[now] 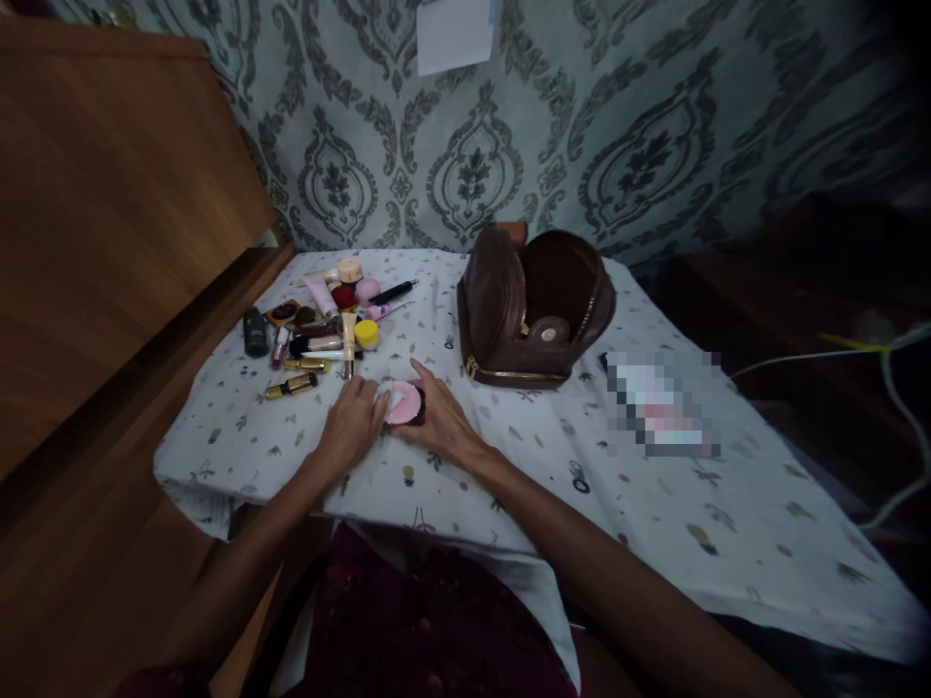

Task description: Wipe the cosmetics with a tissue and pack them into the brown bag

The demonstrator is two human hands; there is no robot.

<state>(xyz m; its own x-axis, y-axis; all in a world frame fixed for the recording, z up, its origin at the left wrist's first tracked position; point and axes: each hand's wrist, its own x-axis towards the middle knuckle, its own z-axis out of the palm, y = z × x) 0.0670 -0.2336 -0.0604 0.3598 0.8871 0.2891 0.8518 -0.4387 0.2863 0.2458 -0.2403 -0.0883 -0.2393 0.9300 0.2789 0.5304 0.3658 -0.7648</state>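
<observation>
A small round container (405,405) with a pink top and dark sides is held low over the table, in front of me. My right hand (441,417) wraps around its right side, thumb and fingers on the dark rim. The curled fingers of my left hand (355,423) press against its left edge; a whitish patch shows on the pink there. Just beyond my left hand lies a beige tube (349,341) with a dark end. Near it are a yellow-lidded jar (367,334) and a gold-and-black tube (292,386).
Several more cosmetics lie at the left, among them a dark green bottle (254,332) and a black pen-like stick (394,293). An unzipped brown bag (501,315) stands at the back. A pixelated object (661,405) lies on the right. A wooden panel (123,194) borders the left side.
</observation>
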